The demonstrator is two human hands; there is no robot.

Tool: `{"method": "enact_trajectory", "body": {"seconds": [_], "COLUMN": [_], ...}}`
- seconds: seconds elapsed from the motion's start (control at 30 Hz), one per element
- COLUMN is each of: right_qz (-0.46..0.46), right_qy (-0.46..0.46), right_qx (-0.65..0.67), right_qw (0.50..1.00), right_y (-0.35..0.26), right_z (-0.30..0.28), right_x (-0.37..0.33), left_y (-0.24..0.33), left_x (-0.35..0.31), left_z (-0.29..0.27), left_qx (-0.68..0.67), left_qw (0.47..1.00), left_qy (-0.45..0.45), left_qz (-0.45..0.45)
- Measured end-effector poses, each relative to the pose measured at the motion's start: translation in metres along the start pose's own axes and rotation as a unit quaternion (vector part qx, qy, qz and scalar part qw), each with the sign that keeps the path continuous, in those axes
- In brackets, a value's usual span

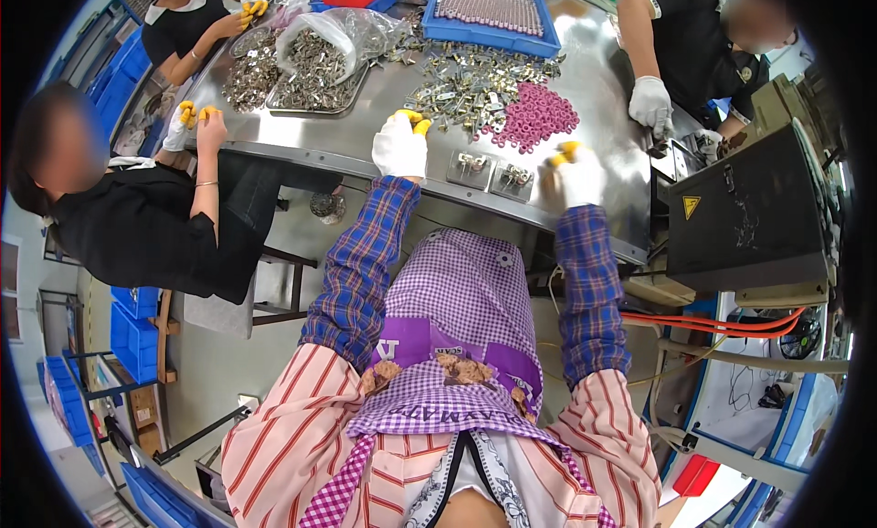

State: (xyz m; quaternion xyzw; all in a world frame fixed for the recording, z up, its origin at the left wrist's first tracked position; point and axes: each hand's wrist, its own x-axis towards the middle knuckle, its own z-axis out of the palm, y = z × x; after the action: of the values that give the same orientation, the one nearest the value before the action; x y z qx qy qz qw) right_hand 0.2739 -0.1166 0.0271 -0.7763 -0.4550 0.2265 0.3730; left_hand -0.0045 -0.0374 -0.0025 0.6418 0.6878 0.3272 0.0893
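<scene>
Rings [539,117] on tbl [596,67], R of metal pcs [452,94], jigs [471,165] in front

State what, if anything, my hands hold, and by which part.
It cannot be told: the left hand, beside the metal parts, shows no clear piece; the right hand, near the pink rings, is blurred.

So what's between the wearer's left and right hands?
Two metal fixtures, side by side on the table; the pink rings lie just beyond them. Shows in the head view.
</scene>
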Motion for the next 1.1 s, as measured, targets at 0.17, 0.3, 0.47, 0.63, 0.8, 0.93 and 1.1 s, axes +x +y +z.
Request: {"method": "enact_trajectory", "body": {"seconds": [0.17, 0.3, 0.47, 0.63, 0.8, 0.93, 1.1], "right_qz": [-0.135, -0.208, -0.166, -0.295, -0.206, -0.344, -0.313], "right_qy": [-0.001, 0.028, 0.049, -0.019, -0.125, -0.023, -0.051], "right_qx": [-0.223, -0.299, -0.193, -0.115, 0.032, -0.119, -0.176], "right_qw": [0.965, 0.931, 0.966, 0.948, 0.97, 0.931, 0.932], "right_y": [-0.033, -0.017, -0.006, -0.01, -0.011, -0.011, -0.026], "right_z": [0.012, 0.014, 0.009, 0.01, 0.015, 0.024, 0.01], "right_x": [-0.015, -0.007, -0.042, -0.059, -0.042, -0.049, -0.049], "left_y": [0.006, -0.006, -0.024, 0.013, 0.067, 0.063, 0.054], "left_x": [-0.002, -0.004, -0.009, -0.021, -0.061, -0.069, -0.058], "left_z": [-0.01, -0.002, -0.006, -0.041, -0.063, -0.045, -0.011], "left_qx": [-0.131, -0.129, -0.221, -0.279, -0.277, -0.29, -0.39], "left_qw": [0.991, 0.991, 0.972, 0.956, 0.941, 0.928, 0.901], "left_qy": [-0.009, 0.01, -0.014, -0.072, -0.18, -0.229, -0.171], "left_qz": [-0.034, 0.039, 0.072, 0.057, 0.066, 0.048, 0.083]}}
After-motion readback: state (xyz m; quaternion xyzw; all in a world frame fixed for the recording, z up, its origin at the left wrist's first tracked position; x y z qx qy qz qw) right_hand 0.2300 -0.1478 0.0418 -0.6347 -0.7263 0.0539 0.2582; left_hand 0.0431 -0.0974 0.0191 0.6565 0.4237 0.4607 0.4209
